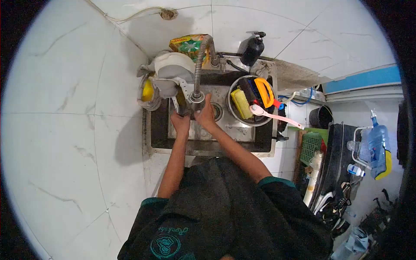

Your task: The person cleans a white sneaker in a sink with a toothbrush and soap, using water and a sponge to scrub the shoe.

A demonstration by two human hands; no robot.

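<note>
My left hand [181, 124] is over the left side of the metal sink [242, 133], its fingers closed at a dark piece below a white strap-like part with holes [185, 89]. I cannot tell what that dark piece is. Right beside it, my right hand [206, 114] has its thumb stretched up and apart from its fingers, which point toward the left hand. Directly above both hands hangs the faucet head [197, 97] on a flexible metal hose [201, 60]. The drain [218, 112] lies just right of my right hand.
A round basin [232, 113] at the sink's right holds a yellow brush [241, 104], an orange-handled brush [264, 92] and a pink-handled brush [277, 117]. Grey-white items [174, 67] pile at the left. Behind stand a printed packet [190, 45] and a black pump bottle [253, 50].
</note>
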